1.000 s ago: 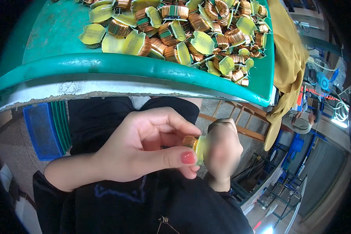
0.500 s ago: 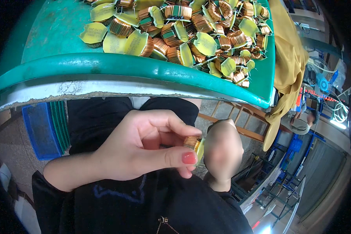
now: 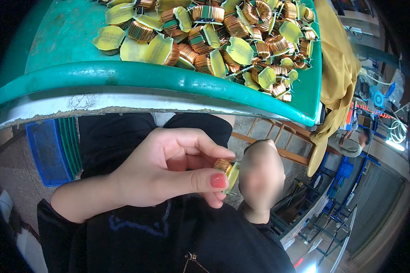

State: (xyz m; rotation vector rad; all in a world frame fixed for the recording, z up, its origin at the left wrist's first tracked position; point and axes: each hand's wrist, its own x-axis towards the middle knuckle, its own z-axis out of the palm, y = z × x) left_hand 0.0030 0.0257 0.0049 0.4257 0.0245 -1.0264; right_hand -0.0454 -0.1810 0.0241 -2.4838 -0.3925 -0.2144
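Little is changing since a moment ago: I am still pinching a copper coil (image 3: 224, 165) between thumb and fingers of my left hand (image 3: 168, 173), below the green table (image 3: 136, 75). My right hand (image 3: 261, 175) is blurred, its fingers beyond telling. Small, stiff and likely light, the coil is best gripped by its outer rim.

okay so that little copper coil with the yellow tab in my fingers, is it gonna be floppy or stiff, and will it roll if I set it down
Probably stiff: the copper coil looks tightly wound, pinched by the left hand. Likely heavy for its size, being dense wire. Its yellow tab should stop rolling; the coils piled on the green table lie flat or tilted.
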